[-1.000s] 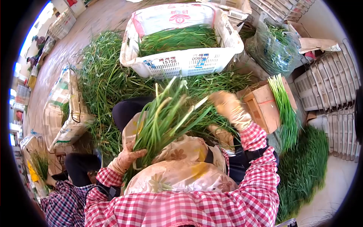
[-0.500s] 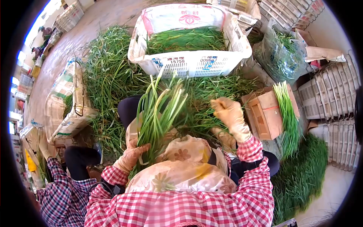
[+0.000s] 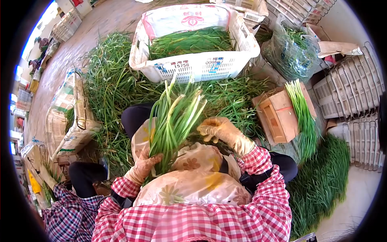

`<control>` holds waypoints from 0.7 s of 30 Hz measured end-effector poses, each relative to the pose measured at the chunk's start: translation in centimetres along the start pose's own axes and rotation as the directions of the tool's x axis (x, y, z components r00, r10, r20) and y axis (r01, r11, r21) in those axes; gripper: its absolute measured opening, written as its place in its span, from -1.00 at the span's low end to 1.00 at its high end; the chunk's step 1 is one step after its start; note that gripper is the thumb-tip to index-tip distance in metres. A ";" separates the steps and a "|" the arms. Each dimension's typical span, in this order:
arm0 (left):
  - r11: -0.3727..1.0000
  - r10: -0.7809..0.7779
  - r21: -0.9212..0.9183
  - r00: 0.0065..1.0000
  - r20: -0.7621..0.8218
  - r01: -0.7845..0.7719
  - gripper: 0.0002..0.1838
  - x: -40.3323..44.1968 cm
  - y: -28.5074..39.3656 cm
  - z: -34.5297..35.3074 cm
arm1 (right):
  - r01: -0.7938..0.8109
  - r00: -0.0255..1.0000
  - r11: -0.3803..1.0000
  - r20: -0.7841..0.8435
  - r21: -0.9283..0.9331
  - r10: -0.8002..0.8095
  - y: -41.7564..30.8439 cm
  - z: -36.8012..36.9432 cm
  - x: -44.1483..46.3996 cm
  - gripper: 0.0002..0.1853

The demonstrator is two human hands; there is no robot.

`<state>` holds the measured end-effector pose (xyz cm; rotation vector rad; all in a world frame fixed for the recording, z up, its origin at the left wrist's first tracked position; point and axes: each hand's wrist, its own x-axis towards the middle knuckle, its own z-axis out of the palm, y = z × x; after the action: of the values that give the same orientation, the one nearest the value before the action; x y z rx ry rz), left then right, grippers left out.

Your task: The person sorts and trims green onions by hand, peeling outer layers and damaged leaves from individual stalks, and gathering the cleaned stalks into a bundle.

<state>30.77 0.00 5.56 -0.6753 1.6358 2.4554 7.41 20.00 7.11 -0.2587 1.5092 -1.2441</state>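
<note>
Left of centre, the left hand (image 3: 145,164) clasped green stalks (image 3: 171,129), pale ends toward the frame's top, long axis leaning slightly right. The right hand (image 3: 222,132) curled nearby, any pinch unclear.

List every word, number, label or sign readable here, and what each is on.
"15758": front of the white crate, left side.
"00959", last digit unclear: same front, right side.
Characters above both numbers: too blurred.
Red print on the white liner: too blurred to read.

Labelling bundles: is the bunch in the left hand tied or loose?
Apparently loose: the bunch fans out, no band showing; the left hand hides part.
</note>
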 end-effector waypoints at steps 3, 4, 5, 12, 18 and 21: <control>1.000 0.004 -0.005 1.000 0.013 -0.004 -0.50 0.0 0.0 0.4 | 0.107 0.993 0.980 0.037 0.167 -0.115 0.6 1.6 0.1 -0.74; 1.000 0.010 -0.005 1.000 0.022 -0.010 -0.49 0.2 0.1 0.5 | 0.106 0.993 0.978 0.028 0.182 -0.113 0.6 2.3 0.3 -0.78; 1.000 0.015 -0.017 0.999 0.035 -0.014 -0.49 0.3 0.1 0.6 | 0.105 0.994 0.975 0.022 0.197 -0.111 0.5 2.9 0.5 -0.82; 0.999 -0.010 0.032 0.997 -0.073 0.012 -0.54 0.4 -0.9 0.0 | 0.325 0.941 0.946 -0.101 0.001 -0.323 2.5 4.2 1.5 -0.84; 0.992 -0.025 0.122 0.993 -0.114 0.039 -0.55 0.5 0.2 0.5 | 0.250 0.966 0.945 -0.019 -0.213 -0.259 3.0 2.4 1.4 -0.80; 0.993 -0.028 0.110 0.995 -0.098 0.039 -0.51 0.4 0.2 0.8 | -0.098 0.994 0.987 -0.057 -0.130 0.091 1.9 0.2 1.5 -0.73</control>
<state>30.09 0.57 5.83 -0.8096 1.7662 2.3216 7.86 19.63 4.80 -0.2415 1.6325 -1.0840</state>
